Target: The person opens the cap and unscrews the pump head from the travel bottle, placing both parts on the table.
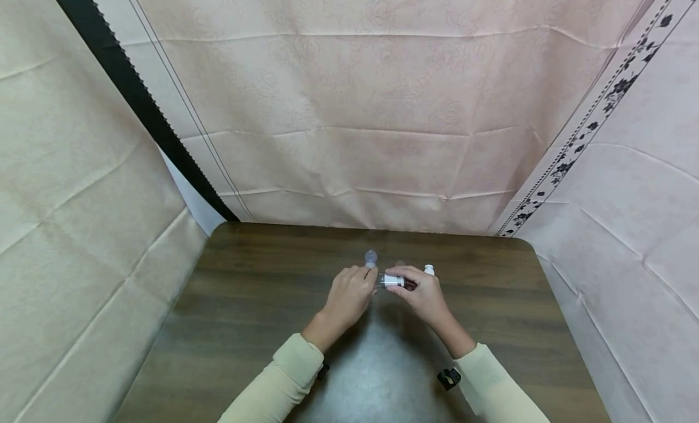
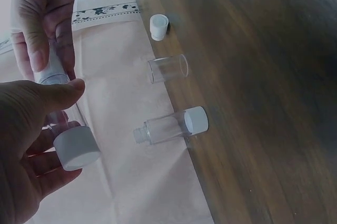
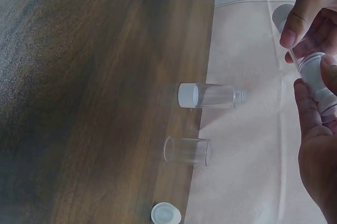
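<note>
My left hand (image 1: 348, 294) grips a clear plastic bottle (image 2: 79, 113) with a white base (image 2: 77, 147). In my right hand (image 1: 423, 297), fingers and thumb pinch a white cylindrical piece (image 1: 393, 280) with a clear end (image 3: 329, 109). The white piece meets the left hand's bottle end to end, the two in line. Fingers partly cover the joint, so how far one sits inside the other cannot be told.
Beyond the hands, a second clear bottle (image 2: 167, 128) stands upright on its white base. A clear cylindrical cover (image 3: 187, 151) and a white pump top (image 2: 158, 26) are beside it on the brown wooden table (image 1: 229, 326). Cloth (image 1: 355, 168) hangs behind the table.
</note>
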A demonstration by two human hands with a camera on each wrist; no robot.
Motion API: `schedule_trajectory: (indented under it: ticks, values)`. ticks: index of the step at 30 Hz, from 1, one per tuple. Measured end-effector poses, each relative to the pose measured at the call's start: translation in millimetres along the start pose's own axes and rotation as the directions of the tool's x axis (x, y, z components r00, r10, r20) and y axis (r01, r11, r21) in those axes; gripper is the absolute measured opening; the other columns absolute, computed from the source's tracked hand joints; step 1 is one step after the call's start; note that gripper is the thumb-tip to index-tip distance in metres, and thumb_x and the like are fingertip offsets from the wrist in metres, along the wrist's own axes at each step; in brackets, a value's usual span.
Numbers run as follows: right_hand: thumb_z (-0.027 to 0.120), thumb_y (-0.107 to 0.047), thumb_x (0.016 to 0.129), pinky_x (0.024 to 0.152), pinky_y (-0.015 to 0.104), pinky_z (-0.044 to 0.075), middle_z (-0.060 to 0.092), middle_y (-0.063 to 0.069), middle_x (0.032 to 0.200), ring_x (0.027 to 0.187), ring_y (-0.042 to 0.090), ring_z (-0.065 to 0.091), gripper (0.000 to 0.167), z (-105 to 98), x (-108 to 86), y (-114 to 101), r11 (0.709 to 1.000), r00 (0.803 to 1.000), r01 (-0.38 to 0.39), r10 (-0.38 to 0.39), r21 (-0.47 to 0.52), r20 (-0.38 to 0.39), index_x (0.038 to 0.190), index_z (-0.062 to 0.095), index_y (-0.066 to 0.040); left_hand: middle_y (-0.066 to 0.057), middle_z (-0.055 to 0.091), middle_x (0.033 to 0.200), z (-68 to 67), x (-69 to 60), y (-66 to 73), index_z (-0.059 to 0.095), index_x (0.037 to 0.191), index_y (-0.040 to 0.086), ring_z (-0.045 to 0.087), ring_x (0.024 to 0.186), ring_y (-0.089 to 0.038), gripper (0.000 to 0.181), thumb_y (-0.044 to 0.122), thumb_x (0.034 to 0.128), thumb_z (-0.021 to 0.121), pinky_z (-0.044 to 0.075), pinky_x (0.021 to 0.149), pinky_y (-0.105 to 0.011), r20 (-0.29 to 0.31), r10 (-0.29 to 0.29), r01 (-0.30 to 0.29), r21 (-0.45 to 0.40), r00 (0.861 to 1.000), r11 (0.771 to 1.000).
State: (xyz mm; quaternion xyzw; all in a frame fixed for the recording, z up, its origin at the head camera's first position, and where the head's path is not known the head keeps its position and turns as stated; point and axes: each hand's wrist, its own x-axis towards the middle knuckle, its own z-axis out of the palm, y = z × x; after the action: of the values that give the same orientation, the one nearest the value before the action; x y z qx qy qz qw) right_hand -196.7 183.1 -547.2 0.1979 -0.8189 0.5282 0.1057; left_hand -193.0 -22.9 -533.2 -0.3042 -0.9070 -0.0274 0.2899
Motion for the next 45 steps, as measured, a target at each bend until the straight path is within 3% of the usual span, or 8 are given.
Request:
schedule_trajectory:
  ticks: [11, 19, 26, 39, 45]
  values:
    - [0.084, 0.001, 0.081, 0.073, 0.017, 0.057, 0.077, 0.013, 0.112, 0.094, 0.019, 0.072, 0.031, 1, 1.3, -3, 1.000, 1.000, 0.004, -0.004, -0.028, 0.003, 0.112, 0.078, -0.002, -0.002, 0.077, 0.108, 1.2, -2.7, -1.7, 0.074, 0.113, 0.011, 0.068, 0.082, -0.014, 0.038, 0.028, 0.0824, 0.089, 0.054, 0.069, -0.028, 0.020, -0.012, 0.013, -0.043, 1.000, 0.999]
    - [0.082, 0.004, 0.082, 0.070, 0.016, 0.056, 0.077, 0.017, 0.109, 0.087, 0.021, 0.073, 0.027, -6, 0.7, -31, 0.999, 0.999, 0.035, -0.034, -0.016, 0.038, 0.109, 0.078, 0.003, 0.000, 0.078, 0.108, 2.7, -4.5, -3.1, 0.074, 0.114, 0.014, 0.068, 0.081, -0.014, 0.037, 0.031, 0.0848, 0.087, 0.054, 0.069, -0.028, 0.058, -0.027, 0.032, -0.093, 0.998, 0.995]
    - [0.083, 0.000, 0.083, 0.069, 0.018, 0.057, 0.077, 0.014, 0.113, 0.089, 0.023, 0.074, 0.029, -3, 0.8, 0, 0.999, 0.998, 0.029, -0.028, -0.022, 0.054, 0.112, 0.078, -0.001, 0.000, 0.078, 0.108, -1.0, -3.3, -4.8, 0.074, 0.115, 0.013, 0.068, 0.082, -0.015, 0.038, 0.027, 0.0827, 0.088, 0.053, 0.069, -0.030, 0.070, -0.039, 0.051, -0.184, 0.997, 0.982]
    - [0.083, -0.009, 0.086, 0.072, 0.022, 0.060, 0.077, 0.006, 0.116, 0.095, 0.010, 0.073, 0.029, -16, -5.4, 3, 0.995, 0.989, 0.092, -0.085, -0.048, 0.121, 0.114, 0.079, -0.012, 0.002, 0.079, 0.110, 0.7, -5.5, 0.2, 0.077, 0.116, 0.016, 0.070, 0.085, -0.015, 0.039, 0.032, 0.0829, 0.087, 0.055, 0.072, -0.032, 0.120, -0.052, 0.083, -0.270, 0.991, 0.959]
    - [0.085, -0.008, 0.084, 0.068, 0.022, 0.059, 0.077, 0.007, 0.115, 0.091, 0.006, 0.070, 0.030, -20, -9.4, 4, 0.993, 0.988, 0.092, -0.082, -0.073, 0.131, 0.113, 0.079, -0.013, 0.000, 0.078, 0.114, -1.0, -6.3, 3.0, 0.077, 0.122, 0.015, 0.073, 0.092, -0.017, 0.042, 0.032, 0.0849, 0.085, 0.058, 0.078, -0.036, 0.180, -0.077, 0.137, -0.351, 0.981, 0.926]
